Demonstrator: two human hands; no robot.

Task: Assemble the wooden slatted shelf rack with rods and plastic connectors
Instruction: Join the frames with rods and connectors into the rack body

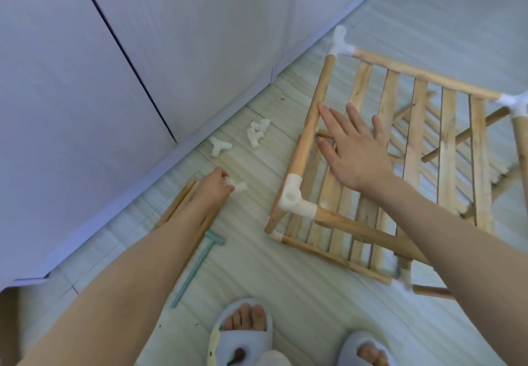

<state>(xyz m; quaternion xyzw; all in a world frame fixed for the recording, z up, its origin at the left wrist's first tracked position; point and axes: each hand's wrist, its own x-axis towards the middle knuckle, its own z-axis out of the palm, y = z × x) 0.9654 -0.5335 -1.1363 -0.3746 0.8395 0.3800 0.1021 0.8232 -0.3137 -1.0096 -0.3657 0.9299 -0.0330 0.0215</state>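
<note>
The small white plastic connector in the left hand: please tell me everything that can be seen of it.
The small white plastic connector is a short branched tube fitting, matte and smooth in look. Two stubby arms stick out to the right of the left hand, whose curled fingers pinch it and hide the rest. It is low over the pale striped floor; whether it touches the floor cannot be told. The loose wooden rods lie just to its left, partly under the forearm. No rod is in it.

Matt bare-wood rack (445,125), smooth white plastic connectors (294,201), pale striped floor (285,285)
</note>
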